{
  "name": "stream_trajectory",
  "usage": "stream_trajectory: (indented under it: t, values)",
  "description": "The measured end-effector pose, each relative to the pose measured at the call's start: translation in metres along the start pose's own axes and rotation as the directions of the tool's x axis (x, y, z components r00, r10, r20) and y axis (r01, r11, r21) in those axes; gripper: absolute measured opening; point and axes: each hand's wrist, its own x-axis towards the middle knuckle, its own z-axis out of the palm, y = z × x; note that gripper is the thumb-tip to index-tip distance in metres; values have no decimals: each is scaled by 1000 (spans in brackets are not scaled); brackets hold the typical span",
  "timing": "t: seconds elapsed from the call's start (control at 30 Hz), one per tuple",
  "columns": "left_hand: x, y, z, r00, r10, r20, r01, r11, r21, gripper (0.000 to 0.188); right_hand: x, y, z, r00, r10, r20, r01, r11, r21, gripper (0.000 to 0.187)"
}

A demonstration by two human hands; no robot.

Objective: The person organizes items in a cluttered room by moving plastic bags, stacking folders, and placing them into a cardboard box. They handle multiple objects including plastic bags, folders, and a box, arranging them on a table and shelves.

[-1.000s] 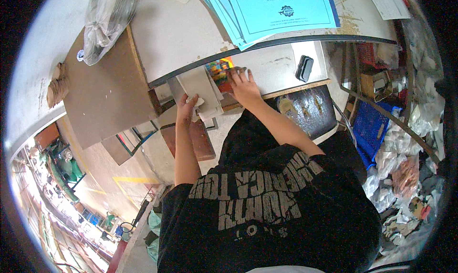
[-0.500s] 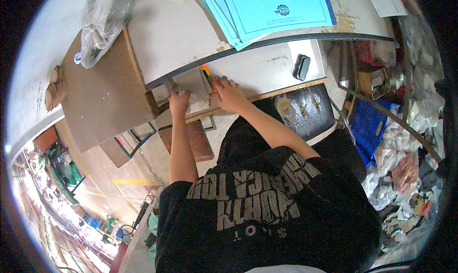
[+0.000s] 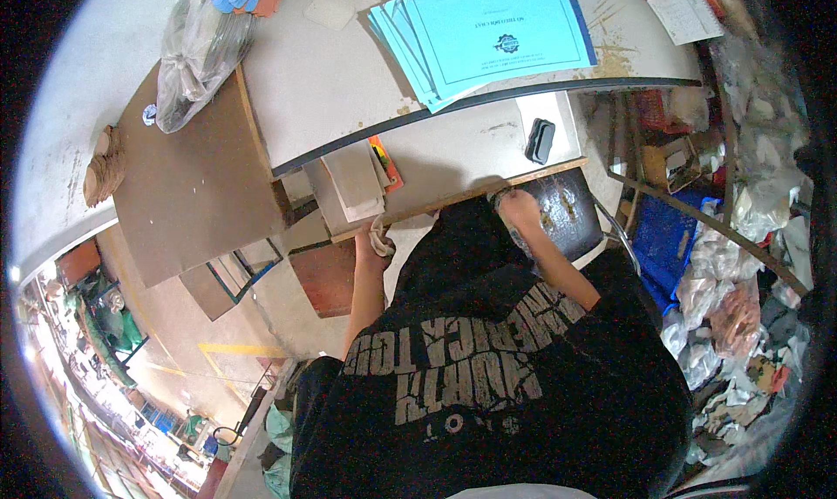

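An open drawer (image 3: 471, 155) with a thin wooden front edge juts out from under the table. At its left end lies a stack of pale grey-beige sheets (image 3: 352, 181), beside an orange and yellow item (image 3: 386, 163). My left hand (image 3: 369, 248) is just outside the front edge, closed on a crumpled pale cloth (image 3: 381, 237). My right hand (image 3: 520, 210) is closed at the front edge farther right, above the dark seat; its fingers are partly hidden, and what they hold cannot be made out. A black oblong object (image 3: 540, 142) rests on white paper in the drawer.
Blue-covered booklets (image 3: 488, 46) are piled on the tabletop (image 3: 323, 89). A knotted clear plastic bag (image 3: 187, 72) lies at the left on a brown board (image 3: 196, 181). Right of me are a shiny dark seat (image 3: 567, 207), a blue crate (image 3: 667, 242) and heaped plastic bags (image 3: 732, 307).
Both hands have left the sheets inside the drawer and come back toward me. My right hand has moved right to the front edge; the left now has a pale cloth.
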Motion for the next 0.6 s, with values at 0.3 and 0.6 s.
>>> stream_trajectory:
  t: [0.3,0.6]
  values:
    - [-40,29,56,999,-53,0,50,949,-310,26,51,24,-39,959,58,278,-284,217,934,7]
    - [-14,91,99,990,130,50,-124,986,-107,31,98,-41,-71,934,-183,308,-292,107,950,35]
